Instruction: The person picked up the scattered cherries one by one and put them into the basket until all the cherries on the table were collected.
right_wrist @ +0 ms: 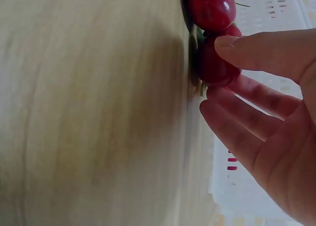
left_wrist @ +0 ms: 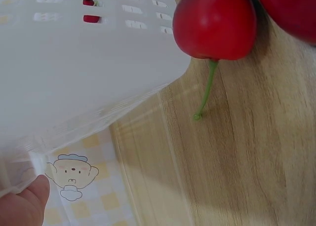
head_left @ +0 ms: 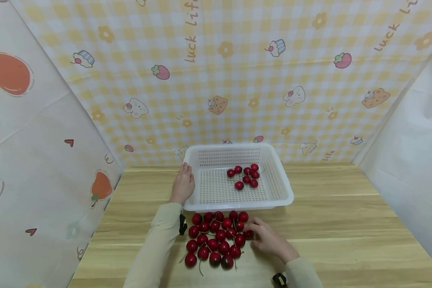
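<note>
A white plastic basket (head_left: 234, 206) stands on the table with several red cherries (head_left: 246, 179) inside, towards its right part. My left hand (head_left: 183, 184) holds the basket's left rim; in the left wrist view only a fingertip (left_wrist: 32, 201) shows, against the rim. In front of the basket lies a group of many dark red cherries (head_left: 214, 245), several with green stems. At the group's right edge my right hand (head_left: 270, 241) pinches a cherry (right_wrist: 210, 65) between thumb and fingers, low by the wood. Another cherry (right_wrist: 212, 9) sits right beside it.
The wooden table (head_left: 345, 224) meets a yellow checked cloth (head_left: 237, 84) at the back. White printed cloth (head_left: 50, 132) hangs on the left, and white sheeting (head_left: 414, 136) on the right. One stemmed cherry (left_wrist: 215, 23) lies close to the basket's corner.
</note>
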{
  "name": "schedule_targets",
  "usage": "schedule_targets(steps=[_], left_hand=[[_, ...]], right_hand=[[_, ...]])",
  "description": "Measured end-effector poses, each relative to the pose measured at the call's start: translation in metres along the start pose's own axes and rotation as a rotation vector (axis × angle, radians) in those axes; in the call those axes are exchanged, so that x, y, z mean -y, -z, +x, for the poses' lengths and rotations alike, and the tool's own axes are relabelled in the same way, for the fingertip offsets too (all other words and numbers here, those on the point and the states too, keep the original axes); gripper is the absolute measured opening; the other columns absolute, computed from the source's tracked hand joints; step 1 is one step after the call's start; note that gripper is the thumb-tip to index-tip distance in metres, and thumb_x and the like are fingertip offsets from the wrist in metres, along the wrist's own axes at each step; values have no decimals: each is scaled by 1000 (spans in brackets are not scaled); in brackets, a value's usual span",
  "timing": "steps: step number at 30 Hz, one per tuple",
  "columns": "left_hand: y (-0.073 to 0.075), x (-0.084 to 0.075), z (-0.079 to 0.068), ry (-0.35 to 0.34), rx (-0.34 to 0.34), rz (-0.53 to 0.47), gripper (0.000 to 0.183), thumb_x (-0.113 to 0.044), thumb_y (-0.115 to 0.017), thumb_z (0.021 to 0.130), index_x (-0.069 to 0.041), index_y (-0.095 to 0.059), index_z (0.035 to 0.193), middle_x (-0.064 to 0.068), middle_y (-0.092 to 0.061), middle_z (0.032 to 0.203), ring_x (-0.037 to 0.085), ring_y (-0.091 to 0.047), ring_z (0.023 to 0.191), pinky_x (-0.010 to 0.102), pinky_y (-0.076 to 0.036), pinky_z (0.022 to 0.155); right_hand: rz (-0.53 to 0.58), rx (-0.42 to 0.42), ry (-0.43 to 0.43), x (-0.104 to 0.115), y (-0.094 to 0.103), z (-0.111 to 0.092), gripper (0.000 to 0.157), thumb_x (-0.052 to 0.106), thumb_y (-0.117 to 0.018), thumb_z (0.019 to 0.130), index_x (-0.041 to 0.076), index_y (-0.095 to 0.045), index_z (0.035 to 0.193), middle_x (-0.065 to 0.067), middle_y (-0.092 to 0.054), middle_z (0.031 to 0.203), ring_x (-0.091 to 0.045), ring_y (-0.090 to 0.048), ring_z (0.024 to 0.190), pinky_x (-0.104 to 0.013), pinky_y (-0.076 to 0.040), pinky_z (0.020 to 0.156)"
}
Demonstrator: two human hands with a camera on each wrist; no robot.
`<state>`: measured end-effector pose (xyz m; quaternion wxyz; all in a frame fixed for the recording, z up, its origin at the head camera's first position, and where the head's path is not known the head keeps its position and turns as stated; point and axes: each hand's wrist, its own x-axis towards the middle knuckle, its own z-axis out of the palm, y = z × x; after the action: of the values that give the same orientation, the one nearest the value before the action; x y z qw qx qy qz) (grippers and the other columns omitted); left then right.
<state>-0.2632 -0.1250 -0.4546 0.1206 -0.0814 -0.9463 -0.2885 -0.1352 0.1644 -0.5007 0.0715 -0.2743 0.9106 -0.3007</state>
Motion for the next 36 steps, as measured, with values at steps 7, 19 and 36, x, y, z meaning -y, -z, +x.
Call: schedule_targets(steps=[7,19,36], left_hand=[[-1,0,-1,8,12,9,39,-4,-45,91,15,-43,125,29,-32,138,39,-26,132,44,-23,110],[-2,2,-1,30,25,-5,40,-5,-43,92,15,-42,127,28,-30,139,37,-23,133,43,-22,110],[-2,3,0,14,9,-2,40,-5,-43,92,15,-43,126,28,-31,139,38,-25,132,43,-22,110]], right_hand=[[-17,-43,35,-3,-7,0,26,-6,-67,66,13,-60,84,6,-49,93,-13,-56,85,-25,-53,76],[-36,-100,82,-1,-1,-7,31,-4,-69,67,6,-64,96,3,-51,95,-14,-56,86,-27,-53,77],[36,-219,338,40,56,-5,33,-11,-70,65,7,-63,91,0,-54,89,-10,-55,78,-21,-52,65]])
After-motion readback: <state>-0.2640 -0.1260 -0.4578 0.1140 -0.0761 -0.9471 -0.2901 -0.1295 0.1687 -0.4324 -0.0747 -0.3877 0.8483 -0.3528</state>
